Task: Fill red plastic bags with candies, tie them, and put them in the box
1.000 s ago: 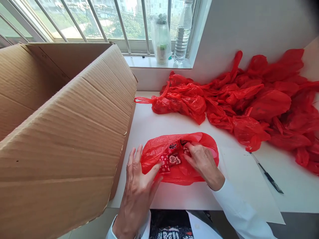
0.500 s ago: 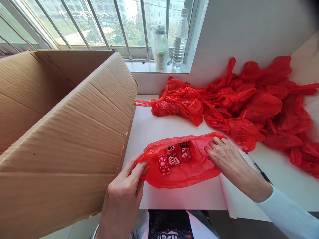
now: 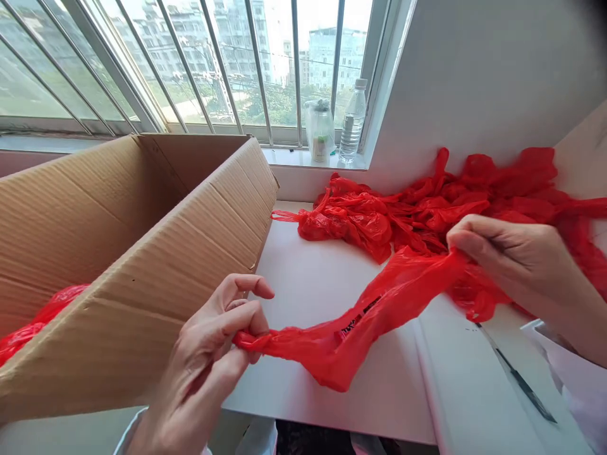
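A red plastic bag (image 3: 327, 351) is stretched between my two hands above the white table, its mouth drawn together. Small dark-printed packets show faintly through its middle. My left hand (image 3: 220, 341) pinches the bag's left end between thumb and fingers, the index finger raised clear of it. My right hand (image 3: 502, 253) is closed round the other end, higher up and to the right. Behind that hand lies a heap of red plastic bags (image 3: 427, 202) along the wall.
A large open cardboard box (image 3: 190, 253), with red plastic inside, stands at the left. A pen-like black object (image 3: 526, 388) lies on the white table (image 3: 379, 404) at the right. A water bottle (image 3: 351, 126) and a wrapped jar (image 3: 320, 136) stand on the windowsill.
The bag was spread open with red packets visible inside; now it is pulled long and narrow. My right hand has moved up and right, my left slightly left. The camera view has tilted up.
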`<state>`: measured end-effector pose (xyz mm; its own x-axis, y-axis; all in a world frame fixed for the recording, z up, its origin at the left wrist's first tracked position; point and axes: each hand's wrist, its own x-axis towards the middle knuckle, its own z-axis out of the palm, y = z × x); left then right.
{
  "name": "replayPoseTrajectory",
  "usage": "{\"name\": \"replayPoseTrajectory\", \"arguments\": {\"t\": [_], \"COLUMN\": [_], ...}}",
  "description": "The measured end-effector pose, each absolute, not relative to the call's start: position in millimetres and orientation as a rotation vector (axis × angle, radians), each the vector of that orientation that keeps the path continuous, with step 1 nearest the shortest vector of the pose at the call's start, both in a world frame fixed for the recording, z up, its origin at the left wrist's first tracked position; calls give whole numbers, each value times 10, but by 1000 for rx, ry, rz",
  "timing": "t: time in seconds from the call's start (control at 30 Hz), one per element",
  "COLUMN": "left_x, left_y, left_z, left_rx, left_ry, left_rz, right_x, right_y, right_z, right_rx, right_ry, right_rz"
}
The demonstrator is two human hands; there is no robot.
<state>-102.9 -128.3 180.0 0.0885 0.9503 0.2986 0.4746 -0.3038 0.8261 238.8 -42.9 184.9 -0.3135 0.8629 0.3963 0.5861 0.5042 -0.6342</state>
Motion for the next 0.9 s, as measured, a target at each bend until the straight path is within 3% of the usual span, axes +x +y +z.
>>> {"name": "replayPoseTrajectory", "arguments": {"t": [0.17, 0.3, 0.43, 0.57, 0.63, 0.7, 0.9], "left_x": [-1013, -916, -827, -777, -740, -663, -278], "left_y": [-1230, -1189, -1110, -1012, -956, -914, -930], "left_z": [1822, 1819, 1763, 1670, 1626, 1598, 1615], "left_rx": [964, 938, 1291, 1539, 1621, 1714, 1828], "left_ry": [1055, 886, 819, 986, 1032, 1102, 1094], "left_rz": [1308, 1356, 1232, 1194, 1142, 1089, 839], "right_x": [2583, 2684, 2663, 2375, 2166, 1951, 1457], "right_y": [-393, -459, -626, -780, -804, -793, -723], "right_z": [1855, 1907, 2050, 2066, 2023, 1983, 2012], "right_rx": [-1179, -1114, -1007, -963, -956, -894, -558], "right_ry": [-1991, -2263, -2553, -2280, -2184, -2161, -2184], "right_rz": [943, 958, 484, -280, -411, -332, 330]}}
